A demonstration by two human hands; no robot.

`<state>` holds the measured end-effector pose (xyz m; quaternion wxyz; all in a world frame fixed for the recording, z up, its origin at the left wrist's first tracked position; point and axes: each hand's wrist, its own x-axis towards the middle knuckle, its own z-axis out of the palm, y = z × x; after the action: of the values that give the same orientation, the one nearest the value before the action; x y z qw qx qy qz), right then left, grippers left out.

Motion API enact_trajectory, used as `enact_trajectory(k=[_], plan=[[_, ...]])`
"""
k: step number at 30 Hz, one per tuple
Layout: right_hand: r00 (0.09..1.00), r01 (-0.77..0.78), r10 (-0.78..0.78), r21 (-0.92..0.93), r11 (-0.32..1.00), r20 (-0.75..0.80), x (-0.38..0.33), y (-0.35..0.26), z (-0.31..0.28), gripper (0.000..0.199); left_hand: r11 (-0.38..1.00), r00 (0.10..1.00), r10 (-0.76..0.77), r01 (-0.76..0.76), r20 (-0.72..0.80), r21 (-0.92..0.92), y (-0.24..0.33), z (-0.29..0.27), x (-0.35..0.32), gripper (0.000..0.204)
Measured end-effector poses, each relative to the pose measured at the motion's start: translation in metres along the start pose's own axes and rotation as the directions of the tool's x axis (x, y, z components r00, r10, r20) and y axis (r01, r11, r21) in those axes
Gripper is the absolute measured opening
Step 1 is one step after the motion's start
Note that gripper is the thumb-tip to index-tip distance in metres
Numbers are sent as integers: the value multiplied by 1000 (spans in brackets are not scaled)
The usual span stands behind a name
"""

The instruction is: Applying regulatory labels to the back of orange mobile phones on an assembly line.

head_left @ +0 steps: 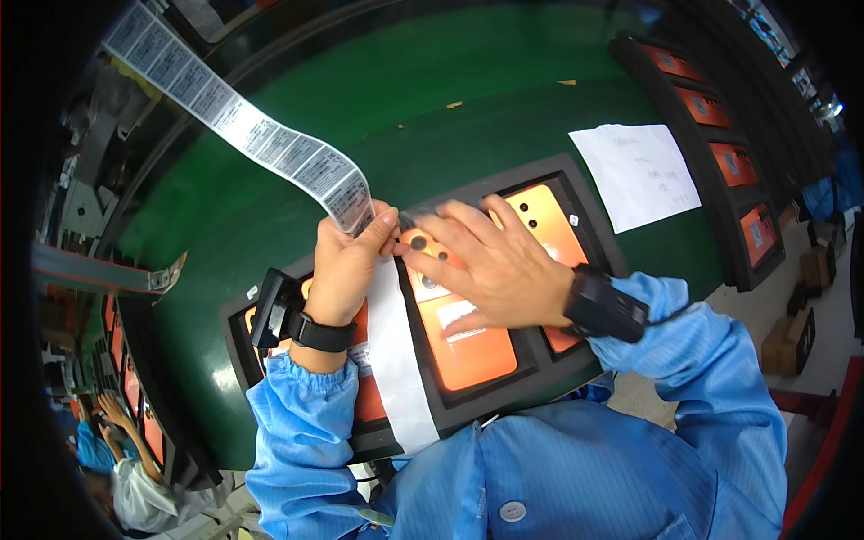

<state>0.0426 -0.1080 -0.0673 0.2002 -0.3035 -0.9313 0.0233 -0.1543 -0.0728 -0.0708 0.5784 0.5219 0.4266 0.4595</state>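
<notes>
1. Blue striped work jacket [576, 477] is filling the bottom of the frame, its sleeves rising on both sides.
2. Black wrist devices are sitting above the cuffs, one on the left wrist [324, 333] and one on the right wrist [607, 301].
3. Of the two hands, the left hand [346, 270] is pinching a strip of printed labels [261, 139] between thumb and fingers near the centre; the strip is curving down from the upper left of the frame.
4. Below that hand, a blank white strip [400, 369] is hanging across a dark tray [549, 369] toward the lower edge.
5. The right hand [508, 279] is spreading its fingers over an orange phone [468, 364] at the centre, its foremost fingertips, slightly blurred, lying close to the left hand's.
6. Other orange phones are resting in the tray, one [544, 220] showing right of centre.
7. On the green desk [504, 135], a white paper sheet [634, 180] is lying at the upper right.
8. Another dark tray [742, 195] is holding four orange phones at the far right.
9. A co-worker's hands [115, 412] are showing at the lower left.
</notes>
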Motion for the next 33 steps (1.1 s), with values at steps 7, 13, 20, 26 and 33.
enact_trajectory(k=[7, 13, 20, 26, 33], plan=[[990, -48, 58, 82, 995, -129, 6, 6, 10, 81, 998, 996, -62, 63, 58, -8, 4, -9, -2, 20], [996, 59, -90, 557, 829, 28, -27, -19, -13, 60, 854, 966, -182, 249, 185, -457, 31, -25, -45, 22], [865, 80, 134, 397, 914, -483, 4, -32, -31, 40, 865, 943, -290, 331, 161, -378, 47, 23, -74, 55], [888, 51, 177, 474, 879, -425, 3, -39, -24, 41, 823, 924, -323, 382, 206, -421, 50, 39, -91, 58], [868, 147, 31, 317, 937, -495, -4, -34, -26, 30, 694, 933, -325, 346, 154, -631, 50, 50, -94, 40]])
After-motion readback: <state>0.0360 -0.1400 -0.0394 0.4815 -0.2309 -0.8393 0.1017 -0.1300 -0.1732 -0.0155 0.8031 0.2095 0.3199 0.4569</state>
